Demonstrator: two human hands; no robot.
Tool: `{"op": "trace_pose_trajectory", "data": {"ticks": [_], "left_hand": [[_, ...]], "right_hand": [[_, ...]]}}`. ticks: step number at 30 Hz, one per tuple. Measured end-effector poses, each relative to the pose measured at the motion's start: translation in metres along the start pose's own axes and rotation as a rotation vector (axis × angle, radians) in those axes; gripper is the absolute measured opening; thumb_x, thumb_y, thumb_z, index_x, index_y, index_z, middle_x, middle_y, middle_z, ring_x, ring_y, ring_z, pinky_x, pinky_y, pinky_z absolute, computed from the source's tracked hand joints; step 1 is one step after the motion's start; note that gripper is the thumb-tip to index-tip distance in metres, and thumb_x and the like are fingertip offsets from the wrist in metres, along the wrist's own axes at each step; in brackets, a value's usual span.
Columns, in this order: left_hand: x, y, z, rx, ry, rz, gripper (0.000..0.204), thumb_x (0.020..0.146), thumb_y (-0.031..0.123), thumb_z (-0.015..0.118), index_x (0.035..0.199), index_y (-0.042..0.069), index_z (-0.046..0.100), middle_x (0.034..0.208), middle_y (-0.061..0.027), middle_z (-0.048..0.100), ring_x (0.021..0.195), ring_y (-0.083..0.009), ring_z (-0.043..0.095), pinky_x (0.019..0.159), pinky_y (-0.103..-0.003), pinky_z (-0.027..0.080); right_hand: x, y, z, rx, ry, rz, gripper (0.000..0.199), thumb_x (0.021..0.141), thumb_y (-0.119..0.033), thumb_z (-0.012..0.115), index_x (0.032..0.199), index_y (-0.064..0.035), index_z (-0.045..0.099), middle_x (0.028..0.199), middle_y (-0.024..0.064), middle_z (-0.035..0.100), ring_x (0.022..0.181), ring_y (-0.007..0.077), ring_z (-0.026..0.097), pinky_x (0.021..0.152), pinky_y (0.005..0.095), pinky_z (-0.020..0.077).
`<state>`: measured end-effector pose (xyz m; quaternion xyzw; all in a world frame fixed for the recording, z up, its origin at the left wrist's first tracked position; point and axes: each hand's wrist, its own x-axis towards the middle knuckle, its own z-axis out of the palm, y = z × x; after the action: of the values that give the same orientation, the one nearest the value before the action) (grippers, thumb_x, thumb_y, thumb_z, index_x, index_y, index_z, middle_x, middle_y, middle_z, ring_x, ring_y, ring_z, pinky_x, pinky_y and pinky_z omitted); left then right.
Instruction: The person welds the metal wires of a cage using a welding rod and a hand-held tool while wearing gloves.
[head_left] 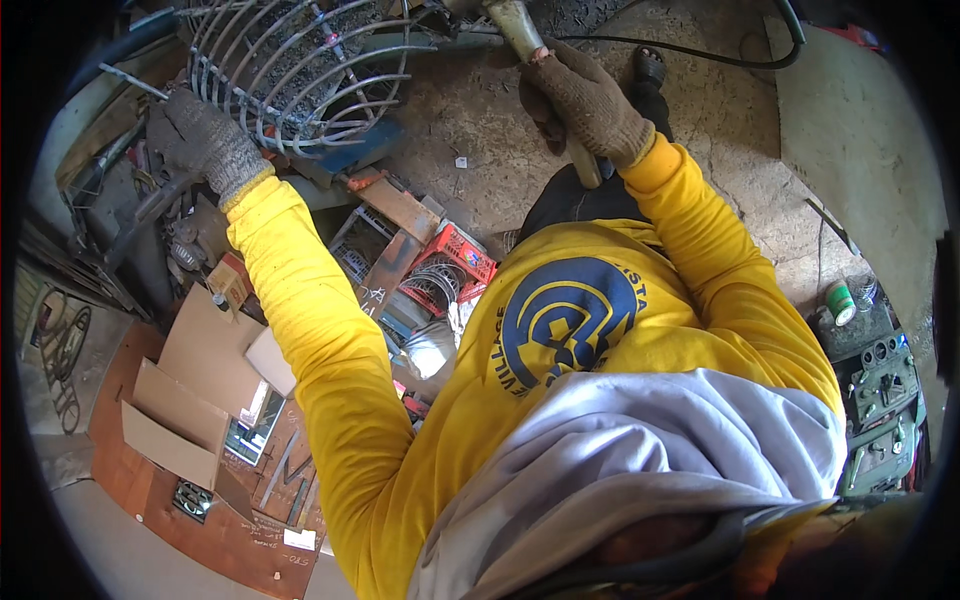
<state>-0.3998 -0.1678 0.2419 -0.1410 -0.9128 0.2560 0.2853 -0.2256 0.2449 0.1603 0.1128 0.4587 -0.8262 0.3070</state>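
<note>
While the right hand [590,105] wraps its fingers around a wooden handle [516,30], which pokes out on both sides of the fist, the left hand [205,140] is just beside a round metal cage [300,80]. A thin rod [133,81] sticks out by the left glove, but I cannot tell if those fingers hold it. Between the left arm and the body, a red crate [470,250] has wire [435,280] in it.

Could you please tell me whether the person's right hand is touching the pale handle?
Touching: the head view shows the gloved right hand closed around the pale handle, which emerges on either side.
</note>
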Motion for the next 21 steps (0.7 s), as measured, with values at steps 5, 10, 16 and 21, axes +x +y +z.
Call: {"op": "trace_pose_trajectory", "data": {"ticks": [5,10,16,21], "left_hand": [[0.002,-0.002,-0.005,0.116,0.020,0.093,0.019,0.092,0.017,0.060,0.098,0.005,0.074,0.100,-0.0197,0.070,0.101,-0.0358,0.066,0.090,-0.044,0.052],[0.001,0.005,-0.011,0.019,0.030,0.041,0.018,0.092,0.016,0.061,0.096,0.004,0.073,0.102,-0.0198,0.070,0.103,-0.0375,0.065,0.093,-0.046,0.051],[-0.001,0.003,-0.010,-0.091,0.050,-0.024,0.018,0.093,0.015,0.060,0.097,0.004,0.072,0.105,-0.0194,0.069,0.107,-0.0366,0.063,0.096,-0.046,0.049],[0.002,0.005,-0.014,0.026,-0.045,0.024,0.019,0.094,0.015,0.063,0.109,0.004,0.067,0.114,-0.0186,0.064,0.109,-0.0367,0.061,0.093,-0.043,0.051]], "right_hand": [[-0.004,-0.012,0.001,-0.074,-0.014,0.025,0.045,0.106,-0.045,0.048,0.126,-0.0062,0.057,0.071,0.0004,0.053,0.050,0.0089,0.050,0.045,0.0251,0.0456],[-0.002,-0.006,0.004,-0.089,0.042,0.023,0.043,0.105,-0.045,0.050,0.122,-0.0065,0.056,0.072,0.0017,0.056,0.051,0.0091,0.052,0.045,0.0248,0.0459],[-0.007,0.016,0.005,-0.091,0.047,-0.058,0.043,0.104,-0.045,0.052,0.121,-0.0047,0.055,0.074,0.0022,0.056,0.055,0.0090,0.053,0.049,0.0246,0.0468],[-0.010,0.037,0.007,-0.129,0.090,-0.097,0.045,0.104,-0.045,0.053,0.122,-0.0037,0.055,0.075,0.0022,0.056,0.057,0.0089,0.053,0.052,0.0249,0.0469]]}}
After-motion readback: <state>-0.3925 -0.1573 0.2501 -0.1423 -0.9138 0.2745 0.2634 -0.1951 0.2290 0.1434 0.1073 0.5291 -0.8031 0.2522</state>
